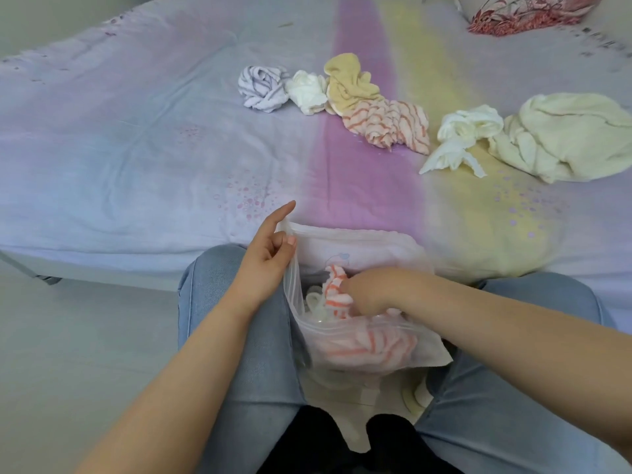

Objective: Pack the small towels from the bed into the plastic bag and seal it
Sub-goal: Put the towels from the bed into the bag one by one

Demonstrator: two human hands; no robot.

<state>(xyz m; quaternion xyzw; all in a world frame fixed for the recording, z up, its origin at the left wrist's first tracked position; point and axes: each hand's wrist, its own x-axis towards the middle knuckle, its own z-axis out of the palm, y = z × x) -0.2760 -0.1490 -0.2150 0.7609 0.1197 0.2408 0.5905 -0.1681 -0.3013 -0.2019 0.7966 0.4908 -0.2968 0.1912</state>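
A clear plastic zip bag stands open between my knees at the bed's near edge. My left hand pinches the left side of its rim and holds the mouth apart. My right hand is down inside the bag, fingers closed on a white towel with orange stripes. Through the bag wall I see that towel bunched low. On the bed lie a purple-striped towel, a white one, a tan one, an orange-striped one and a white one.
A larger cream cloth lies at the bed's right side. A red floral pillow sits at the far right corner. The bed sheet is pastel, with purple and yellow bands. Pale floor is to my left.
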